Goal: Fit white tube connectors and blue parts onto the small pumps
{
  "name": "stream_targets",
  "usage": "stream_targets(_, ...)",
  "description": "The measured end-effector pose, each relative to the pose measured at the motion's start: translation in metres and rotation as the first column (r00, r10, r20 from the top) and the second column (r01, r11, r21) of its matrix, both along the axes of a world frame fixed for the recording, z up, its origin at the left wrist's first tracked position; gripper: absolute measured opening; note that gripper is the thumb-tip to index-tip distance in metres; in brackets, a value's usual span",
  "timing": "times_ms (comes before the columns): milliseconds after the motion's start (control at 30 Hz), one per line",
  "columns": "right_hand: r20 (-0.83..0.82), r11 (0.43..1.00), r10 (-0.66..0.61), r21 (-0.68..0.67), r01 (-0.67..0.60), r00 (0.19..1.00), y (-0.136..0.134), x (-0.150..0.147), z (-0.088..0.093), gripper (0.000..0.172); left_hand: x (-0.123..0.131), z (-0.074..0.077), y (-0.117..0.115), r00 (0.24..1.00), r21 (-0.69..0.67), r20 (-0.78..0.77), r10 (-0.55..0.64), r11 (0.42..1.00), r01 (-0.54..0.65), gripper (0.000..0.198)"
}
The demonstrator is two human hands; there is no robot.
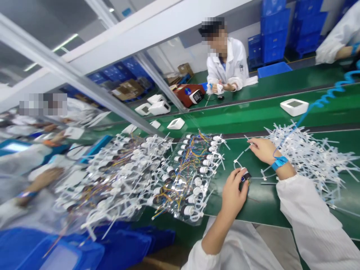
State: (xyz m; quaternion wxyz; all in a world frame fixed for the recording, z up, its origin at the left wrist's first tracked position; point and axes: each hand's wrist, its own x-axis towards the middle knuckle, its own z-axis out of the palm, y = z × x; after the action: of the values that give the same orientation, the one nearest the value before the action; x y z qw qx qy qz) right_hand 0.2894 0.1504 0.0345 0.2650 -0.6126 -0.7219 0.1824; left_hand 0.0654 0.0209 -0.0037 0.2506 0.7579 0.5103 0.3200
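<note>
My left hand [234,191] is closed around a small black part with thin wires [246,175], just above the green bench top. A white cable tie [238,159] loops at the part's far end, its tail slanting up to the right. My right hand [263,150], wearing a blue wrist strap [279,163], pinches the end of that tail. To its right lies a big heap of loose white cable ties [312,165]. Left of my hands, a clear plastic tray [180,187] carries several white-and-black parts with coloured wires and cable ties attached.
Another crowded batch of wired parts [118,172] lies farther left, beside a co-worker's hand [46,180]. White devices [294,107] sit on the green conveyor ahead. A coiled blue cord [329,92] hangs at right. Blue bins [120,243] stand at lower left. Across the line sits a person [229,63].
</note>
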Motion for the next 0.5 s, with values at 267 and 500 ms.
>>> stream_targets(267,-0.065,0.965,-0.053,0.252,0.068,0.996,0.007,0.011,0.0,0.041,0.004,0.002,-0.005,0.999,0.023,0.042,0.025,0.999,-0.026,0.042)
stream_targets(500,-0.232,0.947,-0.049,0.298,0.119,0.971,-0.005,0.002,0.031,0.034,0.005,0.004,-0.004,0.973,-0.039,0.202,0.111,0.994,-0.106,0.052)
